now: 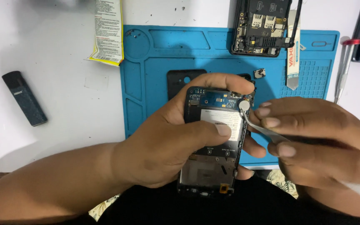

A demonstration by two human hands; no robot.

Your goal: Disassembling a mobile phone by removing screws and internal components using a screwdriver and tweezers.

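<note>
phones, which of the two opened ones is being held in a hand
The opened phone low in the middle, gripped by the left hand. The other opened phone lies untouched at the blue mat's top edge.

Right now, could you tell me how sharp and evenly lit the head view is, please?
In the head view, the opened phone and blue mat are sharp under even light; the white table looks bright, slightly washed out; the right hand casts soft shadow below; the tweezers show mild glare.
</note>
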